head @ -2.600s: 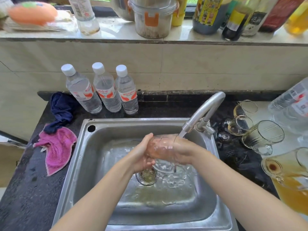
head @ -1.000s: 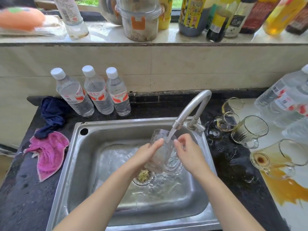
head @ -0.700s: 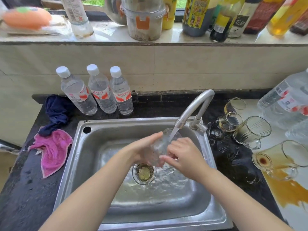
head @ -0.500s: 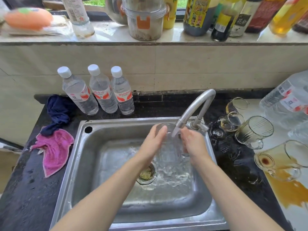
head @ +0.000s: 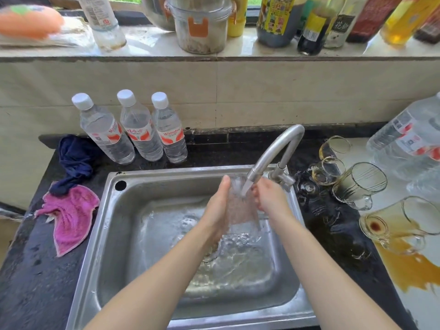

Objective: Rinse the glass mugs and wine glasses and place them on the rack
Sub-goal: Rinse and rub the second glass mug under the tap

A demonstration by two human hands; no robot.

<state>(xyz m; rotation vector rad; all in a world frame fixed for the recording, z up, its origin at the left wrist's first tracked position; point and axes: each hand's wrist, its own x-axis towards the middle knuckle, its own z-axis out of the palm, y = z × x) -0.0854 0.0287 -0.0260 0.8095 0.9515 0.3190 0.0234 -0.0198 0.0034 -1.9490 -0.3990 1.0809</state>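
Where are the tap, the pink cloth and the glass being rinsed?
tap point(head: 277, 148): head view, on its curved spout.
pink cloth point(head: 71, 216): head view, its middle.
glass point(head: 240, 208): head view, its side wall between the hands.

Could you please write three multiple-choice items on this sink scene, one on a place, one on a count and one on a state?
1. Where does the pink cloth lie?
A. On the dark counter left of the sink
B. In the basin
C. On the window ledge

2. How many capped water bottles stand in a row behind the sink?
A. Two
B. Three
C. Five

3. What is the state of the tap?
A. Off and dry
B. Removed
C. Running onto the glass mug

Answers:
1. A: the cloth sits on the counter beside the basin's left rim.
2. B: three white-capped bottles stand side by side.
3. C: water pours from the spout onto the mug held between the left hand and the right hand.
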